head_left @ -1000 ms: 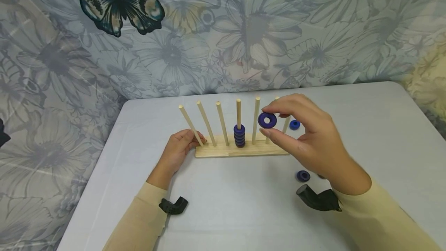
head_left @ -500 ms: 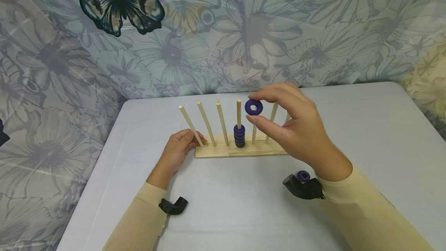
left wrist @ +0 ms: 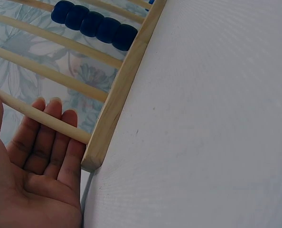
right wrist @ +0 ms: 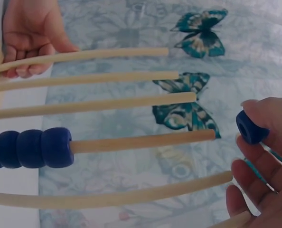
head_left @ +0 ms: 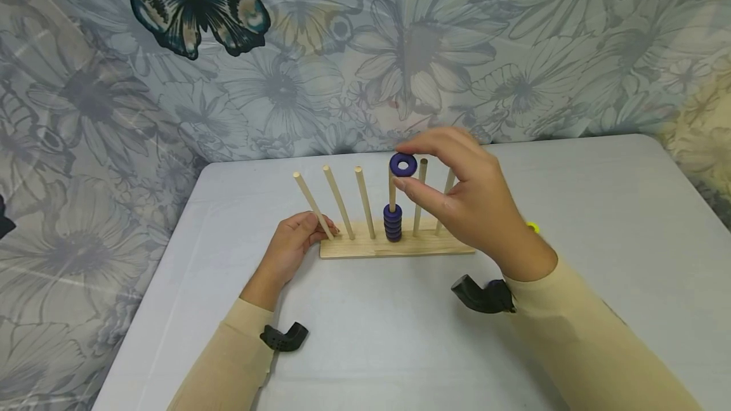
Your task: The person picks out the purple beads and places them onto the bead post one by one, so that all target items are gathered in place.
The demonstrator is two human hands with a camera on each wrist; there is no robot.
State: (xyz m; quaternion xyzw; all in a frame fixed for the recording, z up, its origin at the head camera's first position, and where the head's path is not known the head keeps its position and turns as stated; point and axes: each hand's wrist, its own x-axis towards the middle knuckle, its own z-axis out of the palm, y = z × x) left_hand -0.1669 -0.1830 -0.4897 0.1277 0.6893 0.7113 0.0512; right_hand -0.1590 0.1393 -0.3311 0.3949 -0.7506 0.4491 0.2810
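A wooden stand [head_left: 348, 248] with a row of upright pegs rests on the table. On one middle peg sits a stack of dark blue rings [head_left: 393, 223]. Between the thumb and fingertips of my right hand [head_left: 474, 202] another dark blue ring [right wrist: 255, 133] is pinched. It is near that peg's tip, its hole facing the peg end in the right wrist view, with a gap between them. My left hand [head_left: 290, 243] holds the outermost left peg [left wrist: 46, 118] low down, thumb on one side and fingers behind it. The rightmost part of the stand is hidden behind my right hand.
A white-covered table [head_left: 365, 341] spreads round the stand, with a flower-and-butterfly patterned cloth [head_left: 342, 81] behind it. Part of a yellow object [head_left: 533, 227] shows beside my right wrist. Black wrist mounts [head_left: 285, 337] jut from both sleeves.
My right hand has carried the pinched ring left and upward to the tip of the peg with the stack. Its forearm now covers the loose rings on the right. My left hand stays put.
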